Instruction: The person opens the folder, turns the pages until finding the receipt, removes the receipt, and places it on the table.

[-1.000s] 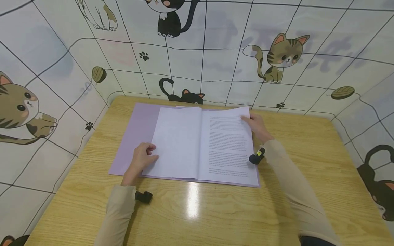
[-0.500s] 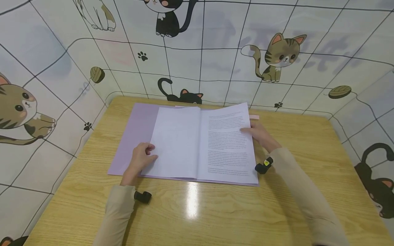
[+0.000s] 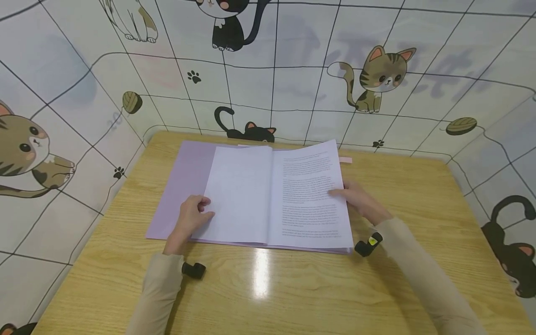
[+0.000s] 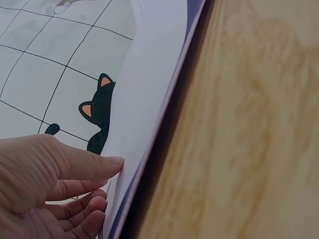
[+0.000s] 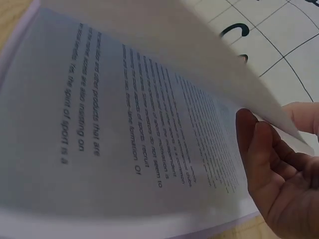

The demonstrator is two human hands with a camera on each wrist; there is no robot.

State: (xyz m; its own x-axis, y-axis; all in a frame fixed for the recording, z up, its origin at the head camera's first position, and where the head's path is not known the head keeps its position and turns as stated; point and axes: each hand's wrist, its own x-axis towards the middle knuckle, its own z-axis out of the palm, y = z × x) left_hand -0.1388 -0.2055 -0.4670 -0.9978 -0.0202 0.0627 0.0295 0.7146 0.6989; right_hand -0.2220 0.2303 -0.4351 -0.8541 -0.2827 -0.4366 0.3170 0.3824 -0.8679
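A document with white pages lies open in a purple folder on the wooden table. My left hand holds the outer edge of the blank left page; in the left wrist view the thumb lies on the paper, with the other fingers curled at its edge. At the right, my right hand pinches the outer edge of the printed right page, thumb on top. The right wrist view shows this lifted page from beneath, fingers under it and more printed text below.
A pink tab sticks out past the pages' right edge near the top. Walls with cat drawings stand behind and beside the wooden table. A dark wrist camera sits at the right cuff, another camera at the left.
My right hand has slid down the right page's outer edge, towards me. The page's upper right corner has risen a little and the pink tab has come into view. My left hand has stayed put.
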